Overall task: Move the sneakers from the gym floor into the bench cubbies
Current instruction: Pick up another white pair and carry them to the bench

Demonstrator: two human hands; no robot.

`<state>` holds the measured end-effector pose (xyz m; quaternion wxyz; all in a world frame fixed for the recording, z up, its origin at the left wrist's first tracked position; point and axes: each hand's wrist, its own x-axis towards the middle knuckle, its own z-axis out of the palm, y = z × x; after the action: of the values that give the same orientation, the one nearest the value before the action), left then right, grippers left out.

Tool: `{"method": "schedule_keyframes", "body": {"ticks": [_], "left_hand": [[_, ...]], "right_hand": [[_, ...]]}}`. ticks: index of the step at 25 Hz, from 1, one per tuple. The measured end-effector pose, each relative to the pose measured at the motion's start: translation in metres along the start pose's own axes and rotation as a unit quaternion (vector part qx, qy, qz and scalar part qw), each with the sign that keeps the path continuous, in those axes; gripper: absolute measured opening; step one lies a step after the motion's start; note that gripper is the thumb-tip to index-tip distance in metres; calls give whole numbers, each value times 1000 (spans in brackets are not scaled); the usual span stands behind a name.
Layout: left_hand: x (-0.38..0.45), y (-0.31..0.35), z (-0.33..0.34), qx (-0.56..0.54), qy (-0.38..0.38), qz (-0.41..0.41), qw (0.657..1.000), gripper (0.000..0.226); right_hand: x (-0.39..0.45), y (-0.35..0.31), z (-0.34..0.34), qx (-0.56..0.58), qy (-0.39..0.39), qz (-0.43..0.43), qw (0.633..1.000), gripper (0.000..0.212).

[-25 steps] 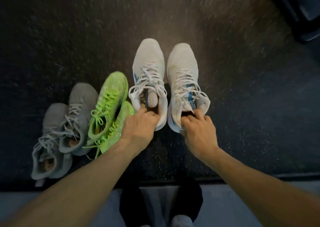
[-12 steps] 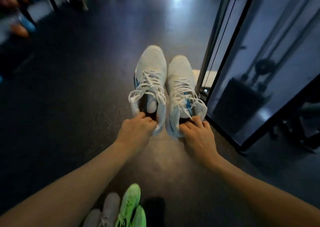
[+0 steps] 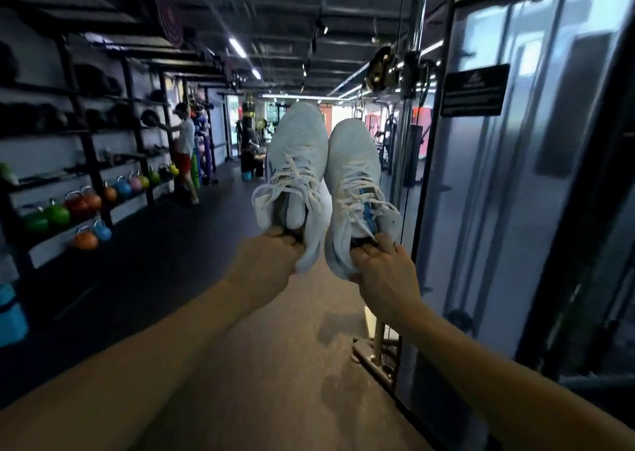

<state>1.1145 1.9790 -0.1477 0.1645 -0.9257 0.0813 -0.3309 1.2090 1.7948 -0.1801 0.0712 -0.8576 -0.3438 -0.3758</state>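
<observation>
A pair of white sneakers held up off the gym floor, one in each hand.

At frame centre, the left hand (image 3: 266,260) grips the heel collar of the left sneaker (image 3: 295,162), fingers curled inside the opening; the right hand (image 3: 386,270) pinches the heel of the right sneaker (image 3: 354,175) the same way. The toes point away, side by side and touching. Kettlebells (image 3: 82,210) line a rack (image 3: 86,141) at left; a mirror panel (image 3: 536,193) fills the right.

The left hand (image 3: 266,258) grips the heel collar of the left white sneaker (image 3: 295,175); the right hand (image 3: 385,272) grips the right white sneaker (image 3: 355,189) just beside it. Both sneakers hang above the gym floor (image 3: 275,364), toes pointing away, left of the cable machine (image 3: 515,175). Kettlebells (image 3: 79,206) sit on racks far left.
</observation>
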Motion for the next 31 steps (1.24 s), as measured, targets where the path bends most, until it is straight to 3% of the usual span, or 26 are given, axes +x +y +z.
{"method": "schedule_keyframes", "body": {"ticks": [6,9,15,18,21,24,31], "left_hand": [[7,6,-111,50,52,0,997,39],[-7,22,-152,46,65,1,997,38],[-50,101,-243,28,50,-53,997,15],[-73,137,-284,28,50,-56,997,20],[-90,172,-327,39,58,-21,997,35],[-102,204,-359,-11,57,-9,998,24],[-140,301,-427,-92,133,112,981,35]], "right_hand": [[9,-3,-120,-21,61,-16,998,37],[-10,-3,-169,-22,63,-9,998,28],[-87,10,-263,-4,69,-15,997,22],[-131,16,-305,-17,66,-7,998,21],[-175,22,-355,-28,70,6,997,22],[-221,27,-406,-46,70,26,996,20],[-355,24,-527,-153,63,102,981,35]]}}
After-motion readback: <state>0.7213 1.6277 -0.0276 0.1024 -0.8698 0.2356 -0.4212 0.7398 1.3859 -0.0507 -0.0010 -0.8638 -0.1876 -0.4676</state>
